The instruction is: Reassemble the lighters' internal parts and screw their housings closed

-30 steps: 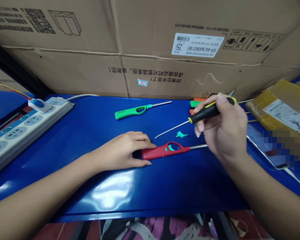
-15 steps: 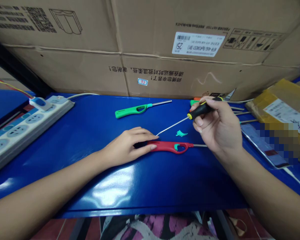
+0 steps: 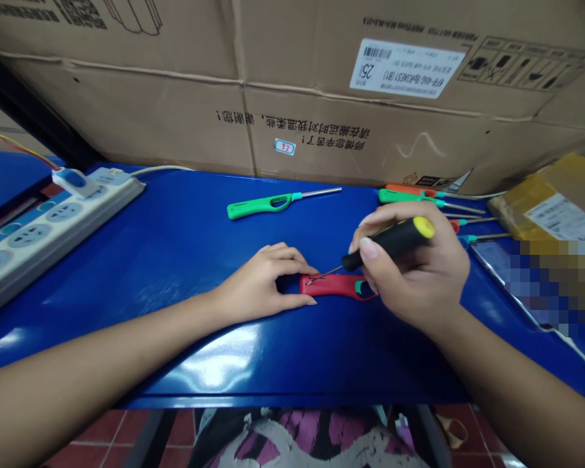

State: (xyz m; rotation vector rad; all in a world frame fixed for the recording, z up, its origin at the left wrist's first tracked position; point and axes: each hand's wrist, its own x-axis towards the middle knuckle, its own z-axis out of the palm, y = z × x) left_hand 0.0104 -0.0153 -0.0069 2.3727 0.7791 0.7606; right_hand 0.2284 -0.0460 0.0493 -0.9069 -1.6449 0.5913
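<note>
A cardboard box (image 3: 312, 104) stands at twelve o'clock from the middle of the blue table (image 3: 370, 357). A power strip (image 3: 53, 244) lies between nine and ten, a taped package (image 3: 521, 201) between two and three, a phone (image 3: 497, 270) at three.

The left hand (image 3: 253, 286) pinches the butt of the red lighter, thumb along its six o'clock edge, forefinger along its twelve. The right hand (image 3: 422, 279) is wrapped round the screwdriver (image 3: 394, 240), whose shaft points to eight o'clock.

The red lighter (image 3: 334, 286) lies flat, at three o'clock from the left hand's grip and nine from the right hand, which hides its far end. The screwdriver's tip is at the butt's slot; whether inside, I cannot tell. A green lighter (image 3: 258, 208) lies at eleven, more lighters (image 3: 394, 197) between one and two.
</note>
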